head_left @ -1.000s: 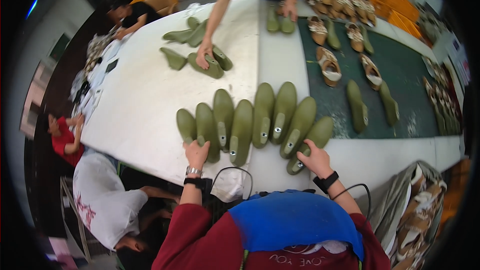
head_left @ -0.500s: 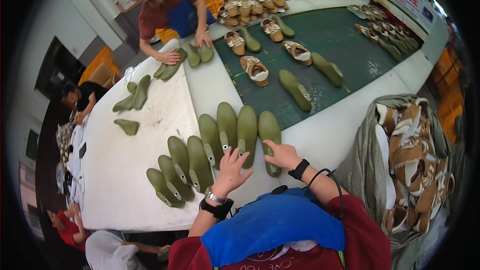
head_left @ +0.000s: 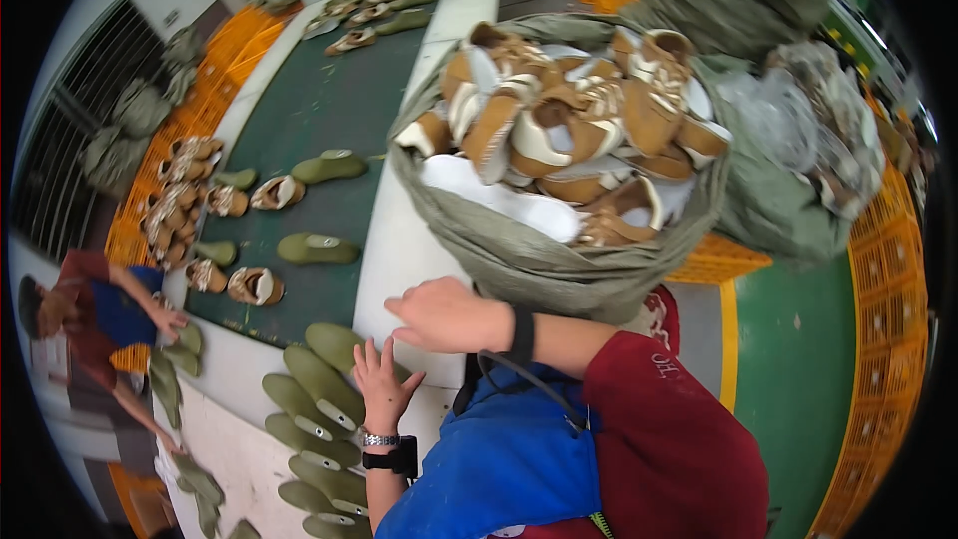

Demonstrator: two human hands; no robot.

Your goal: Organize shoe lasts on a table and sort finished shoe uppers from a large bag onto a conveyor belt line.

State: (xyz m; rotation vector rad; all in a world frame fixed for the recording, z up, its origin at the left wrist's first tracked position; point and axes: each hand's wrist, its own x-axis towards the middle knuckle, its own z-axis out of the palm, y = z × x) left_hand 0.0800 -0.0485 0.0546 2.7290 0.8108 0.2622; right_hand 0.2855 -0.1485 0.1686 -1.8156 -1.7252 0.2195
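Note:
My left hand (head_left: 377, 387) rests flat with fingers spread on a row of olive-green shoe lasts (head_left: 314, 419) lying side by side on the white table edge (head_left: 394, 250). My right hand (head_left: 439, 314) hovers over the table edge with fingers apart and nothing in it, just below a large grey-green sack (head_left: 559, 250) filled with tan and white shoe uppers (head_left: 569, 120). The sack stands directly to the right of the table.
A dark green belt (head_left: 329, 110) carries single lasts and lasted tan shoes. A person in a red shirt (head_left: 95, 324) handles lasts at the left. More stuffed sacks (head_left: 798, 160) and orange crates (head_left: 888, 339) line the right side, over a green floor.
The view has swung to the right, bringing the sack of uppers into the middle. My right hand left the lasts and moved toward the sack. My left hand stays on the lasts.

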